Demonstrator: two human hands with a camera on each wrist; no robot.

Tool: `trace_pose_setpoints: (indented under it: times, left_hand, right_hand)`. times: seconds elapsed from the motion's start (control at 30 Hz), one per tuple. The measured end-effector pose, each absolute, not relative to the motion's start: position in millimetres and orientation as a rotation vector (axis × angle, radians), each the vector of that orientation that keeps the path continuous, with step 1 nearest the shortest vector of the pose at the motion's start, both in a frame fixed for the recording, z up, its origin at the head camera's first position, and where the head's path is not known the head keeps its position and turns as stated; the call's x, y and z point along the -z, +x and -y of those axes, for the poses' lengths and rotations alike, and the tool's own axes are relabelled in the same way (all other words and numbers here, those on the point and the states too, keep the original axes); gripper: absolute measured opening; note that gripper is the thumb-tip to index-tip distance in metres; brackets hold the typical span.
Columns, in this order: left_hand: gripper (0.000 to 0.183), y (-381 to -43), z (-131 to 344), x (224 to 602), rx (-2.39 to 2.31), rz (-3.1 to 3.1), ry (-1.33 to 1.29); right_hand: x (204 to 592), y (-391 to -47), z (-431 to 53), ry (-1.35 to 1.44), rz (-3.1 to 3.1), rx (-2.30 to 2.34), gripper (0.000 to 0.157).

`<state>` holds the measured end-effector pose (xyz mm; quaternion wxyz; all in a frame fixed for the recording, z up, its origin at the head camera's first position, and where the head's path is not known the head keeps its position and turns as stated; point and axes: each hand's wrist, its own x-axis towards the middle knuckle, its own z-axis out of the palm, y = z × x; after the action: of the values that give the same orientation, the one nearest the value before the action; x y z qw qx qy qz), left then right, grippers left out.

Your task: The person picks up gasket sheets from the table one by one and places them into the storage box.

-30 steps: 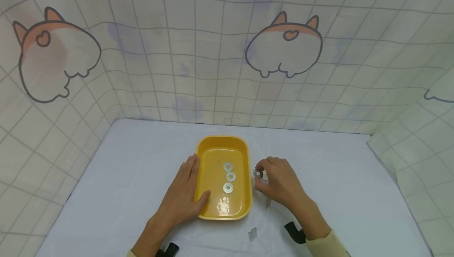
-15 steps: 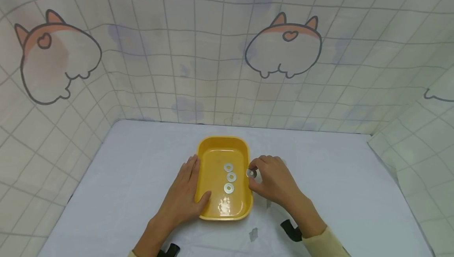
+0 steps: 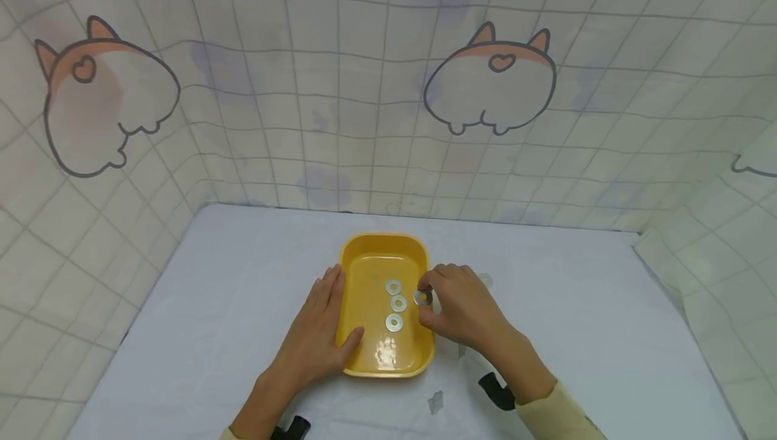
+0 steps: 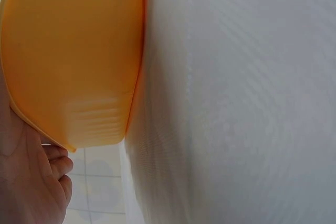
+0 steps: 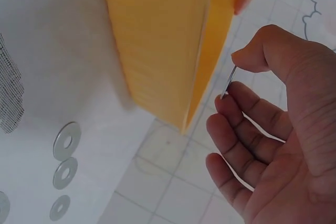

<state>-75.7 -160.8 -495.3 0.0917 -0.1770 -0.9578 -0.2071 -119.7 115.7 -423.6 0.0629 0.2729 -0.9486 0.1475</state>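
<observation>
My right hand (image 3: 464, 308) pinches a flat metal washer (image 3: 417, 299) between thumb and fingertips, over the right rim of a yellow tray (image 3: 364, 278). In the right wrist view that washer (image 5: 228, 83) shows edge-on, and the other fingers are loosely bent. Three more washers (image 3: 389, 322) lie in a rough column on the tray floor. My left hand (image 3: 312, 332) rests along the tray's left side with fingers straight and thumb over the rim. From the left wrist, the hand (image 4: 31, 177) is against the tray's outer wall (image 4: 68, 51).
Several washers (image 5: 59, 142) lie on the white tablecloth (image 3: 546, 291) beside the tray, mostly hidden by my right hand in the head view. A grey patch (image 3: 436, 402) marks the cloth near the front. A tiled-pattern curtain (image 3: 376, 123) stands behind the table.
My right hand has carried the pinched washer left, from beside the tray to over its right rim. The left hand and the three washers inside stay put.
</observation>
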Motion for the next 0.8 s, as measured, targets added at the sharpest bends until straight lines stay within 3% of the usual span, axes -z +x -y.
trace_pose_setpoints:
  times: [0.8]
  left_hand:
    - [0.097, -77, 160, 496, 0.608, 2.880, -0.510]
  right_hand:
    - [406, -124, -107, 1.111, 2.855, -0.351, 0.018]
